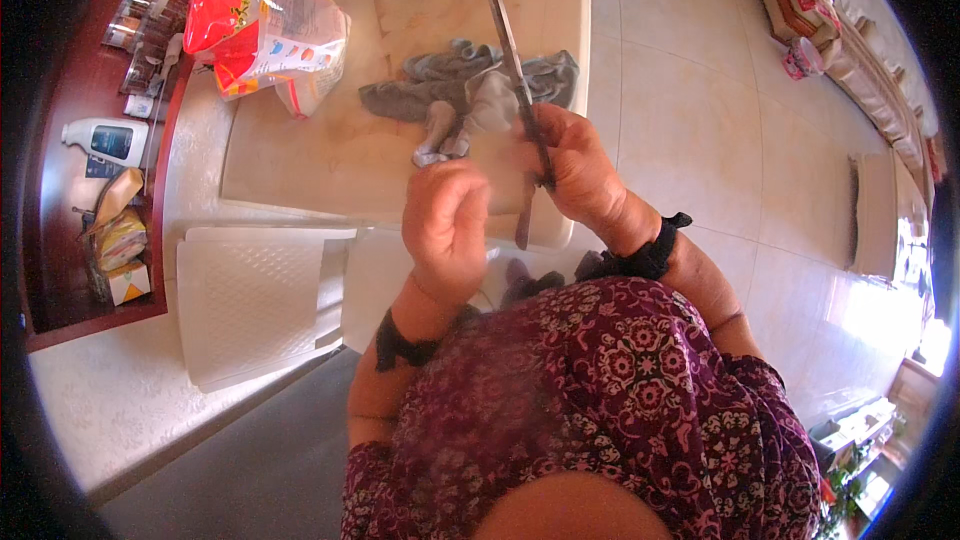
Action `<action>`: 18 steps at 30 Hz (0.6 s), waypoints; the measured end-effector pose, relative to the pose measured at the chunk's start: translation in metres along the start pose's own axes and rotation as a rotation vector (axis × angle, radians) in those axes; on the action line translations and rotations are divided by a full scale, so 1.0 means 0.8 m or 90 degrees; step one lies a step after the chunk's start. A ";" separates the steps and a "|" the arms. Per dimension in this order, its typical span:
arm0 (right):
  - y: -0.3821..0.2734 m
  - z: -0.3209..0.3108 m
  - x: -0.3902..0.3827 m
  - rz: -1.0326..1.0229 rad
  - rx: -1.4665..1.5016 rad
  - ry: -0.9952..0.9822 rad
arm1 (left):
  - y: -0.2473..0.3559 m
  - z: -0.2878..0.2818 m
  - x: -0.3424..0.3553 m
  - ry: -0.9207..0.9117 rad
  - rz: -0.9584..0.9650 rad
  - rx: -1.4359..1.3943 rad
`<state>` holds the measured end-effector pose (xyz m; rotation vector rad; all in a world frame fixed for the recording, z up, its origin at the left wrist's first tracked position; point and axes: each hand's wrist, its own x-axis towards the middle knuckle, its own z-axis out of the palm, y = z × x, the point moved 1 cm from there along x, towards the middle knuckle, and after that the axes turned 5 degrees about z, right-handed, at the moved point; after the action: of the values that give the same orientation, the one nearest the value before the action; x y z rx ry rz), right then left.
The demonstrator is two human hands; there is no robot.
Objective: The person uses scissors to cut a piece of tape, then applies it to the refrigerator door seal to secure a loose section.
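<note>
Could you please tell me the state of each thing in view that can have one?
Knife: held in the right hand, blade pointing away.
Cloth: gripped by the left hand, bunched against the blade.
Grey rag: crumpled on the table.
Red bag: lying slumped.
White bottle: lying on its side.

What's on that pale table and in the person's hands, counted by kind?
Long dark metal knife, in the right hand: 1
Grey cloths: 2, one crumpled on the pale table at, one lighter in the left hand at
Red-and-clear plastic bag: 1
Total: 4
</note>
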<state>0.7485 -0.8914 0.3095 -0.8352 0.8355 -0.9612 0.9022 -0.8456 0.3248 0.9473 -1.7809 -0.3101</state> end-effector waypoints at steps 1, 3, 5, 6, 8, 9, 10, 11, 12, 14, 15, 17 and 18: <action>0.000 0.001 0.000 0.006 -0.019 0.001 | 0.001 0.000 0.000 0.005 -0.057 -0.052; 0.002 0.000 0.001 0.010 -0.018 -0.001 | 0.002 0.000 -0.001 0.009 -0.112 -0.104; 0.006 -0.001 0.003 0.012 -0.018 -0.002 | 0.004 0.001 -0.001 -0.001 -0.045 0.028; 0.011 0.000 0.005 -0.010 -0.027 0.011 | 0.004 -0.001 0.001 -0.002 -0.045 0.028; 0.015 -0.001 0.008 -0.032 -0.035 0.025 | 0.008 -0.005 0.009 -0.053 0.140 0.192; 0.016 -0.001 0.010 -0.013 -0.064 0.030 | 0.009 -0.006 0.014 -0.056 0.182 0.217; 0.017 -0.001 0.011 0.006 -0.093 0.034 | 0.006 -0.005 0.012 -0.057 0.181 0.218; 0.019 0.000 0.011 0.006 -0.092 0.033 | 0.001 -0.005 0.008 -0.048 0.146 0.160; 0.021 0.000 0.010 0.030 -0.057 0.004 | -0.003 -0.003 0.005 -0.038 0.112 0.102; 0.034 -0.007 0.015 0.053 -0.023 -0.026 | -0.004 -0.003 0.003 -0.021 0.043 0.073; 0.045 -0.017 0.023 -0.133 -0.169 -0.055 | -0.004 -0.003 0.004 -0.018 -0.071 -0.008; 0.048 -0.029 0.022 -0.318 -0.315 -0.083 | 0.002 -0.002 0.013 0.004 -0.282 -0.219; 0.045 -0.035 0.018 -0.233 -0.279 -0.059 | 0.003 -0.006 0.015 0.005 -0.282 -0.217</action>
<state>0.7411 -0.8987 0.2625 -1.4382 0.8406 -1.0624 0.9036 -0.8513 0.3364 1.0807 -1.4342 -0.8609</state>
